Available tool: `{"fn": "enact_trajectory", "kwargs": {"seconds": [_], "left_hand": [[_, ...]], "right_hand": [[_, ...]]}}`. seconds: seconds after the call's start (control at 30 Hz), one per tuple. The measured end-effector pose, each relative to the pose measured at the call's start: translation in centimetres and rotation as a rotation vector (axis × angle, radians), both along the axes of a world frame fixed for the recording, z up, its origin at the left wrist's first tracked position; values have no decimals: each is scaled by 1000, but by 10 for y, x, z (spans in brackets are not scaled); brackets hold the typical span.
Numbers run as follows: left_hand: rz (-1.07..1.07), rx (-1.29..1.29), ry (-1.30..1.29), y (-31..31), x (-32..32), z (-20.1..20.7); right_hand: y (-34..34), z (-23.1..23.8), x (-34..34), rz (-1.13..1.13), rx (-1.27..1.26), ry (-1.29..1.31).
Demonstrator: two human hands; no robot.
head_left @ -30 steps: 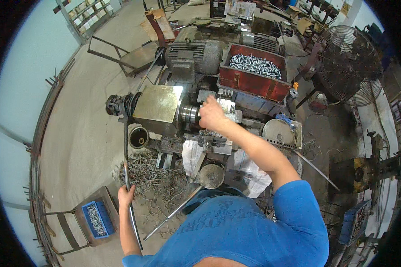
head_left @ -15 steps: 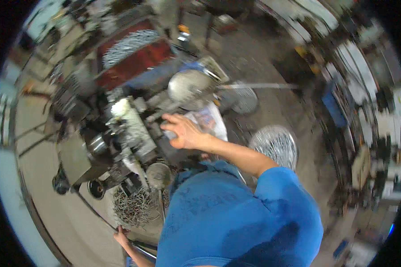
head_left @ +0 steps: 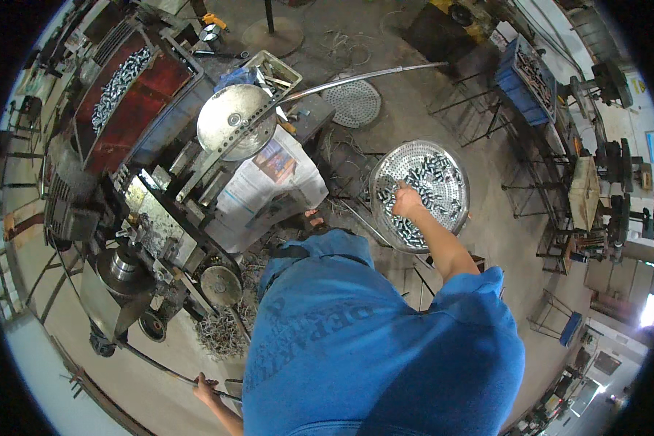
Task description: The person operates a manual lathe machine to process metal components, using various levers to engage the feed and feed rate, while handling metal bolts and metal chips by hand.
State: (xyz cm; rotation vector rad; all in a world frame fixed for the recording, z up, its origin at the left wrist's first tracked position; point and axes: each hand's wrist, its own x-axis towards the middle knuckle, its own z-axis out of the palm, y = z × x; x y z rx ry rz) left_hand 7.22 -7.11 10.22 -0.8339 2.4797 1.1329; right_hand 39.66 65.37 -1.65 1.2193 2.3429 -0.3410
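My right hand (head_left: 407, 200) reaches into a round perforated metal basin (head_left: 379, 225) with many short shiny metal cylinders (head_left: 434, 178) in it. The fingers are bent together among the cylinders at the left side; what they pinch, if anything, is too small to tell. At the lower left, my left hand (head_left: 206, 386) is closed around a long dark lever rod (head_left: 163, 368). That rod runs up to a lathe-like machine with a round metal chuck (head_left: 122, 266). A newspaper sheet (head_left: 254, 190) lies beside the machine, under a large metal disc (head_left: 234, 120).
A red bin (head_left: 152, 94) of metal pieces stands at the far left. Curly metal shavings (head_left: 221, 336) heap below the machine. A long metal bar (head_left: 363, 76) sticks out across the far side, above a second perforated basin (head_left: 352, 103). A blue crate (head_left: 519, 83) sits at the far right.
My right hand has moved right, from over the machine to the basin of cylinders. The view has turned to the right and become sharper. My left hand stays on the lever rod.
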Motion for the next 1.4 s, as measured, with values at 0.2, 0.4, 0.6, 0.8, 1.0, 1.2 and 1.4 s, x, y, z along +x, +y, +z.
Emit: {"fn": "enact_trajectory", "kwargs": {"seconds": [0.2,0.4,0.6,0.8,1.0,1.2,1.4], "left_hand": [[60,-19,59,-30,5,-24],[-138,-265,-26,-7,2,8],[-460,-385,199,111,-13,111],[-752,448,288,289,-27,130],[-697,936,256,328,-18,131],[-766,781,264,314,-19,128],[-884,558,218,297,-33,144]], "right_hand": [[31,-25,-15,6,-119,-71],[42,-32,-15,143,-88,-97],[12,53,-112,327,-131,744],[-144,215,-279,1004,-671,1170],[-210,272,-313,1248,-708,1290],[-223,256,-318,1313,-650,1205],[-232,260,-339,1422,-658,1061]]}}
